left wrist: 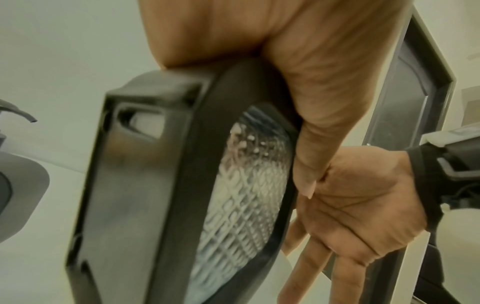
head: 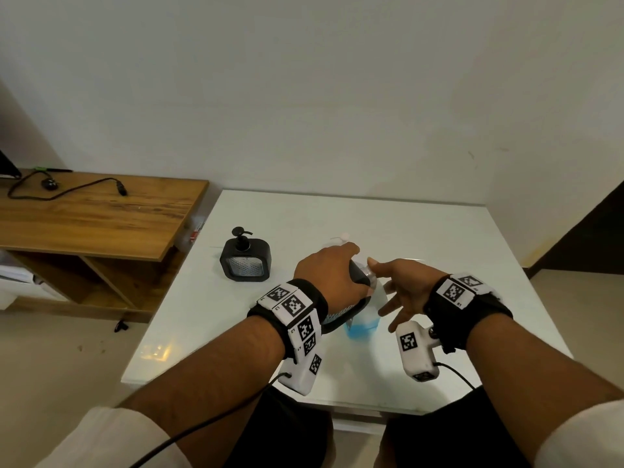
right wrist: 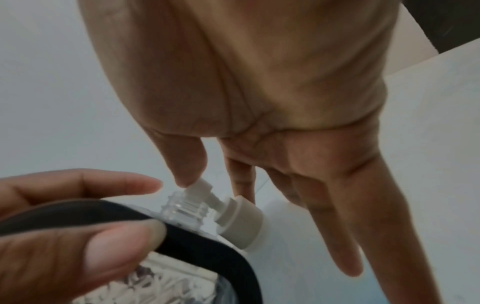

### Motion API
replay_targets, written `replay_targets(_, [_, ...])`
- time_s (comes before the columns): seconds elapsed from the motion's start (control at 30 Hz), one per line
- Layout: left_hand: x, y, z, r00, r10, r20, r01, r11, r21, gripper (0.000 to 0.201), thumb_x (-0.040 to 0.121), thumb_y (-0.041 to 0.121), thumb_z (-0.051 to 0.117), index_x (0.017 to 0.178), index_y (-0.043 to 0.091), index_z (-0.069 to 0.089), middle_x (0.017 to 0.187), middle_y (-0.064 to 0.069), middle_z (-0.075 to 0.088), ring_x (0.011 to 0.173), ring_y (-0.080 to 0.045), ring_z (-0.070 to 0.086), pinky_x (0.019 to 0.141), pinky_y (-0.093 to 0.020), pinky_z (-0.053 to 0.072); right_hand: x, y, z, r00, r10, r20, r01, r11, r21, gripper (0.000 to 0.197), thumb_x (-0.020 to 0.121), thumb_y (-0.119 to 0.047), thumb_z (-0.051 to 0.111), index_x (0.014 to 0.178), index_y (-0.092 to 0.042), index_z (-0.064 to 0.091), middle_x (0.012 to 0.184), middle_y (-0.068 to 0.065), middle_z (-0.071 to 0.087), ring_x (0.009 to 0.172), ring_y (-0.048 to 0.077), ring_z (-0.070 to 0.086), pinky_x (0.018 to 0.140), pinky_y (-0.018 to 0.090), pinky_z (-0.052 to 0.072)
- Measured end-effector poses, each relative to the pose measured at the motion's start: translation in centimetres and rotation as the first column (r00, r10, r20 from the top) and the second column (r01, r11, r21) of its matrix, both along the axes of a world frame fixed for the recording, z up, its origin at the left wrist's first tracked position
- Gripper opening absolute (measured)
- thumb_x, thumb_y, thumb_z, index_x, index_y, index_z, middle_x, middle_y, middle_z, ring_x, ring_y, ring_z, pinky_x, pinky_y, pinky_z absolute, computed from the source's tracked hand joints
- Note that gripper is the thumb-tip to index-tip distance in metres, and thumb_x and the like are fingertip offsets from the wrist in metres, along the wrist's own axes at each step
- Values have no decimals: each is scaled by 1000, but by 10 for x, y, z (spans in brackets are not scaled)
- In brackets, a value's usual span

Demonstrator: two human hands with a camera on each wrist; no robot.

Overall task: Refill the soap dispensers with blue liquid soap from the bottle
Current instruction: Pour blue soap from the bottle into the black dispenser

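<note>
Two black square soap dispensers are in view. One dispenser stands upright with its pump on, left of centre on the white worktop. The other dispenser is gripped by the left hand, tilted, near the middle of the head view; in the left wrist view the fingers curl over its top edge and its ribbed clear window faces right. One clear bottle with blue soap in its bottom stands just right of the held dispenser; its white cap hangs beside the open neck. The right hand hovers over the bottle with fingers spread and straight, gripping nothing; the thumb tip touches the cap strap in the right wrist view. A wooden shelf fills the left of the frame
</note>
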State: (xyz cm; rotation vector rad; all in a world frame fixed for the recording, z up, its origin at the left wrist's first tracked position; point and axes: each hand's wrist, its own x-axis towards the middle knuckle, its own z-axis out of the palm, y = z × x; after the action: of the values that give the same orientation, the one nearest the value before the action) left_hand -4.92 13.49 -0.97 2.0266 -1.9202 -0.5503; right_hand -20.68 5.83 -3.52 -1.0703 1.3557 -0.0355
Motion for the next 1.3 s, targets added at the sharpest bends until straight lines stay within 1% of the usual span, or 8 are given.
replay_targets(0.23, [0, 0, 0, 1000, -7, 9, 7, 1000, -19, 69, 78, 51, 66, 138, 32, 39, 129, 7, 58, 114, -18, 56, 94, -35, 45, 7, -7, -12, 995, -89, -43, 84, 991, -100, 52, 96, -44, 59, 132, -7, 53, 124, 27, 58, 78, 45, 70, 78, 53, 60])
replay_targets(0.47, [-1, 2, -2, 1000, -2, 13, 3, 1000, -29, 70, 79, 53, 66, 139, 31, 39, 127, 7, 59, 110, -18, 58, 91, -33, 46, 1, 3, -2, 999, -49, -9, 48, 997, -62, 43, 95, -52, 58, 115, -15, 61, 118, 21, 63, 104, 47, 66, 96, 55, 53])
replay_targets(0.67, [0, -2, -1, 1000, 3, 14, -2, 1000, -22, 68, 79, 49, 67, 138, 31, 39, 126, 6, 59, 110, -19, 58, 92, -34, 47, 10, 0, -7, 995, -91, -35, 86, 989, -119, 42, 99, -40, 55, 129, -10, 57, 120, 25, 61, 83, 43, 70, 79, 47, 60])
replay_targets(0.83, [-1, -1, -1, 1000, -4, 23, 5, 1000, -22, 65, 81, 50, 65, 138, 29, 41, 127, 5, 58, 112, -19, 57, 92, -33, 46, 1, -1, -5, 997, -71, -19, 69, 993, -96, 46, 94, -50, 61, 123, -15, 58, 119, 21, 62, 94, 46, 70, 92, 53, 55])
replay_targets(0.97, [-1, -3, -1, 999, -12, 44, 13, 1000, -18, 60, 80, 52, 65, 133, 29, 48, 122, 6, 60, 107, -17, 58, 90, -32, 48, 1, 0, -6, 997, -71, 6, 71, 994, -77, 48, 94, -51, 60, 124, -14, 61, 118, 22, 63, 90, 44, 69, 91, 51, 56])
replay_targets(1.1, [-2, -5, 1, 997, -36, 75, 37, 999, -11, 47, 80, 49, 65, 122, 29, 56, 109, 6, 63, 95, -15, 59, 82, -30, 49, 9, -1, -9, 995, -90, -35, 84, 987, -137, 45, 97, -44, 57, 127, -10, 56, 126, 25, 58, 87, 47, 70, 81, 49, 59])
replay_targets(1.2, [-2, -7, 2, 995, -42, 94, 43, 999, -5, 42, 80, 49, 65, 116, 29, 59, 102, 6, 64, 90, -14, 59, 78, -29, 49, 9, 0, -10, 996, -72, -55, 63, 986, -152, 40, 99, -44, 54, 121, -12, 56, 126, 23, 59, 94, 48, 69, 88, 51, 57])
replay_targets(1.3, [-1, -6, 1, 996, -36, 81, 37, 999, -3, 39, 80, 49, 65, 113, 29, 59, 100, 7, 63, 88, -13, 58, 77, -28, 48, 4, 0, -9, 998, -63, -26, 60, 993, -106, 49, 95, -52, 58, 126, -14, 58, 125, 21, 61, 94, 45, 69, 91, 50, 56])
